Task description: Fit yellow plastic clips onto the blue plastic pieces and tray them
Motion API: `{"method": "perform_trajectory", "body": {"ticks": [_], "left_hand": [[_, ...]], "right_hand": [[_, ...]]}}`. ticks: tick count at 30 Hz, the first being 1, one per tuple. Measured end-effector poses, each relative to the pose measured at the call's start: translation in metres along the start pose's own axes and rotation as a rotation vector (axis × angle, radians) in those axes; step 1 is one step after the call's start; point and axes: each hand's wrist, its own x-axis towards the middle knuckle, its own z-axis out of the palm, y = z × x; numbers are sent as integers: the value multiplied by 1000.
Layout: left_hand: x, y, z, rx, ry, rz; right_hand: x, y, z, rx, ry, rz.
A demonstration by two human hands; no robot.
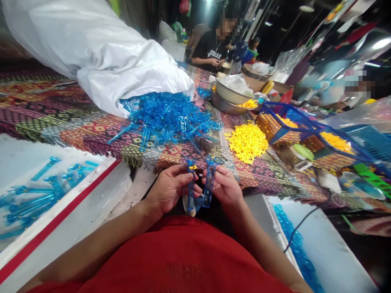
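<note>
My left hand [172, 185] is closed on a clear blue plastic piece [191, 193] with a small yellow part [192, 167] near its top. Beside it, my right hand [226, 185] grips a second long blue plastic piece [209, 183], on which I see no yellow part. Both pieces stand roughly upright, a little apart, in front of my red shirt. Beyond the hands, a heap of blue plastic pieces [171, 118] spills from a white sack [122, 61] onto the patterned cloth [100, 134]. To its right lies a pile of small yellow parts [248, 141].
White boxes with blue pieces stand on the left [91, 228] and right [332, 240]. Blue baskets [284, 136] with yellow parts and metal bowls [226, 103] line the right side of the table. A person [210, 51] sits across from me.
</note>
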Motion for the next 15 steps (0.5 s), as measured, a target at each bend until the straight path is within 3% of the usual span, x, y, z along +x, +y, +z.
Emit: {"method": "perform_trajectory", "body": {"ticks": [15], "left_hand": [[-3,3,2,14,7,15]], "right_hand": [[-2,2,1,-22,-6,-31]]}}
